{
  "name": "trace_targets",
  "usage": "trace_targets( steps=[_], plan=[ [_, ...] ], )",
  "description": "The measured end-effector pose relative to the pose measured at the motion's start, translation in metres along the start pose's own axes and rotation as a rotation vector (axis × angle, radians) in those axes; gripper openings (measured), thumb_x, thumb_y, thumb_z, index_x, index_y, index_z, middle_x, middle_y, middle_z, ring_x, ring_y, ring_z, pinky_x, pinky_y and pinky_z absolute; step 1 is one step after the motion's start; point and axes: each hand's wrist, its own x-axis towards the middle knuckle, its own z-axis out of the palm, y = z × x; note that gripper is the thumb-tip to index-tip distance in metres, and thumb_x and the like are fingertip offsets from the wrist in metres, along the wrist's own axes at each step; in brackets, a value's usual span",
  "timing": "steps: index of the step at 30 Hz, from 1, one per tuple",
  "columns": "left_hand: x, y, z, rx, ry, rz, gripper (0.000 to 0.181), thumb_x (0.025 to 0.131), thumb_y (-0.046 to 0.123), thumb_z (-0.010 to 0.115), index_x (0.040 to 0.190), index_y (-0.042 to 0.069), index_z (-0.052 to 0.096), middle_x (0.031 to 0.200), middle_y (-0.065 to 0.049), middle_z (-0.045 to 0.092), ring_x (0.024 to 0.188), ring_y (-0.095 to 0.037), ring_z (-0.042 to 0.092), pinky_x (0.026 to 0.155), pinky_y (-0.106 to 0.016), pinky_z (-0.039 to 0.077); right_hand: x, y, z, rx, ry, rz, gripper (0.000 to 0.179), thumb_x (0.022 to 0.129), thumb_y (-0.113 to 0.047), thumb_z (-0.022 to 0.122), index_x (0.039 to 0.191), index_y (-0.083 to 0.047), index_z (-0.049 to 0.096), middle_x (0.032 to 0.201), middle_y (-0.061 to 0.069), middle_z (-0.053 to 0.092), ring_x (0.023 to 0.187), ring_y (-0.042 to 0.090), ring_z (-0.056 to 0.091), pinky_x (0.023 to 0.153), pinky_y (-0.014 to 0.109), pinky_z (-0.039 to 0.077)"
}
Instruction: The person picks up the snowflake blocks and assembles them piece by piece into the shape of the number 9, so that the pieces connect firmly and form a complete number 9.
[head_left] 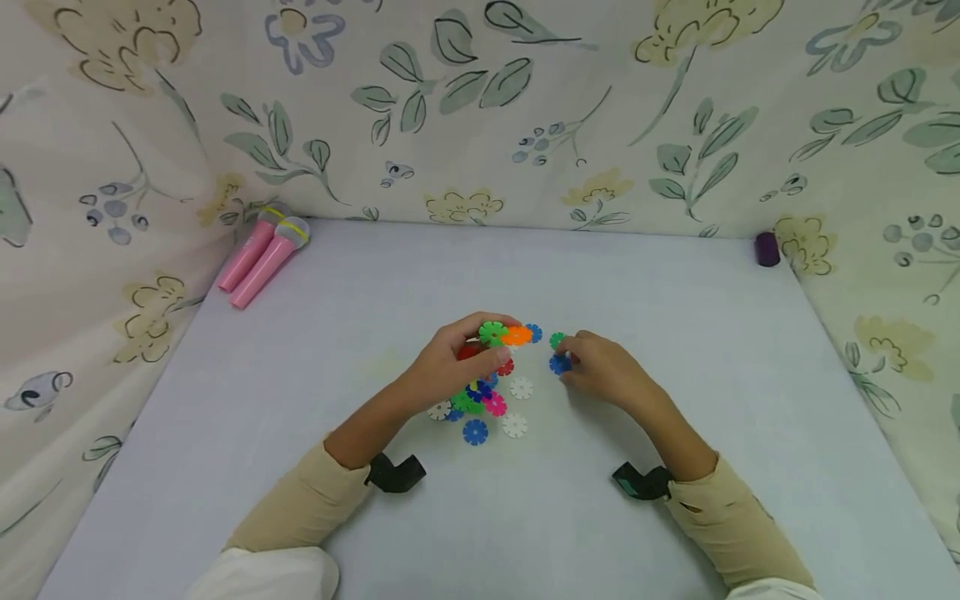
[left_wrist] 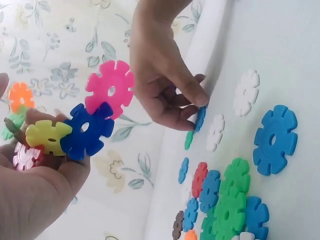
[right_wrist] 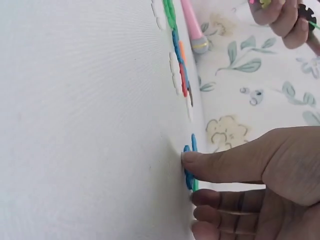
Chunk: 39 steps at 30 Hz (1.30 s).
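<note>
My left hand (head_left: pixel 438 371) holds a joined chain of notched plastic snowflake discs above the table. In the left wrist view the chain includes a pink disc (left_wrist: pixel 111 90), a dark blue disc (left_wrist: pixel 75 137), a yellow disc (left_wrist: pixel 45 136), and red, green and orange ones partly hidden by the fingers. Low at the tabletop, right of the pile, my right hand (head_left: pixel 603 371) pinches a blue snowflake disc (right_wrist: pixel 188 175) between thumb and fingers. A green disc (head_left: pixel 557 340) lies just beyond those fingertips.
Loose discs, among them a blue disc (head_left: pixel 476 432) and a white disc (head_left: pixel 514 426), lie on the white table (head_left: pixel 675 292) below my left hand. Two pink toy microphones (head_left: pixel 262 258) rest at the back left corner, a dark purple object (head_left: pixel 767 249) at the back right. Floral cloth hangs behind.
</note>
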Motion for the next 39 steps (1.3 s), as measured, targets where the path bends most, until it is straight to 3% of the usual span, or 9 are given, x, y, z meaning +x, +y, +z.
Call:
trace_targets(
  steps=[4, 10, 13, 15, 20, 25, 33, 39],
  plan=[
    [0.001, -0.004, 0.001, 0.023, 0.02, 0.036, 0.038, 0.098, 0.024, 0.063, 0.135, 0.017, 0.062, 0.122, 0.002, 0.064, 0.089, -0.024, 0.062, 0.071, -0.034, 0.054, 0.001, 0.003, 0.001, 0.055, -0.02, 0.001, 0.023, 0.084, -0.006, 0.078, 0.105, -0.001, 0.068, 0.092, 0.007, 0.06, 0.084, 0.024, 0.056, 0.079, 0.04, 0.053],
    [0.0, -0.007, 0.002, 0.053, 0.036, 0.057, 0.033, 0.098, 0.023, 0.065, 0.131, 0.016, 0.066, 0.104, -0.002, 0.066, 0.079, -0.025, 0.056, 0.063, -0.027, 0.046, -0.001, 0.002, -0.003, 0.119, -0.043, -0.047, 0.018, 0.084, -0.003, 0.078, 0.094, -0.004, 0.063, 0.089, 0.005, 0.059, 0.084, 0.023, 0.054, 0.076, 0.037, 0.05],
    [0.0, -0.008, 0.002, 0.075, 0.047, 0.05, 0.032, 0.098, 0.021, 0.066, 0.129, 0.016, 0.066, 0.102, -0.002, 0.065, 0.08, -0.025, 0.056, 0.064, -0.027, 0.047, -0.003, -0.002, -0.008, 0.184, 0.014, -0.075, 0.015, 0.089, -0.004, 0.074, 0.093, -0.008, 0.06, 0.091, 0.005, 0.064, 0.084, 0.022, 0.058, 0.074, 0.035, 0.051],
    [0.0, -0.008, 0.003, 0.087, 0.052, 0.047, 0.032, 0.097, 0.02, 0.067, 0.129, 0.015, 0.067, 0.103, -0.003, 0.065, 0.082, -0.025, 0.057, 0.065, -0.028, 0.048, -0.007, -0.007, -0.012, 0.298, 0.071, -0.116, 0.015, 0.093, -0.003, 0.07, 0.097, -0.008, 0.056, 0.092, 0.008, 0.068, 0.083, 0.024, 0.063, 0.073, 0.034, 0.054],
    [0.0, -0.007, 0.004, 0.124, 0.066, 0.044, 0.032, 0.097, 0.019, 0.068, 0.128, 0.014, 0.067, 0.105, -0.002, 0.064, 0.084, -0.024, 0.058, 0.067, -0.029, 0.05, -0.017, -0.02, -0.021, 0.526, 0.266, -0.337, 0.018, 0.096, 0.001, 0.064, 0.108, -0.005, 0.052, 0.09, 0.01, 0.071, 0.076, 0.027, 0.068, 0.069, 0.03, 0.058],
    [0.0, -0.007, 0.006, 0.135, 0.075, 0.032, 0.031, 0.097, 0.019, 0.068, 0.127, 0.013, 0.067, 0.101, -0.003, 0.064, 0.083, -0.023, 0.058, 0.067, -0.028, 0.05, -0.027, -0.032, -0.025, 0.487, 0.412, -0.487, 0.026, 0.092, 0.007, 0.066, 0.114, -0.002, 0.055, 0.087, 0.003, 0.069, 0.073, 0.016, 0.064, 0.069, 0.024, 0.055],
    [-0.001, -0.006, 0.01, 0.101, 0.048, 0.021, 0.03, 0.097, 0.017, 0.068, 0.126, 0.01, 0.067, 0.096, -0.004, 0.064, 0.079, -0.024, 0.058, 0.066, -0.028, 0.051, -0.033, -0.041, -0.025, 0.405, 0.446, -0.551, 0.031, 0.09, 0.01, 0.068, 0.117, -0.002, 0.059, 0.088, -0.005, 0.068, 0.075, 0.012, 0.064, 0.066, 0.024, 0.053],
    [-0.001, -0.006, 0.011, 0.103, 0.051, 0.023, 0.029, 0.097, 0.017, 0.067, 0.125, 0.01, 0.067, 0.098, -0.004, 0.064, 0.08, -0.024, 0.059, 0.066, -0.028, 0.051, -0.033, -0.041, -0.024, 0.353, 0.482, -0.576, 0.033, 0.088, 0.01, 0.07, 0.117, -0.001, 0.06, 0.091, -0.003, 0.069, 0.074, 0.014, 0.065, 0.063, 0.026, 0.054]
  ],
)
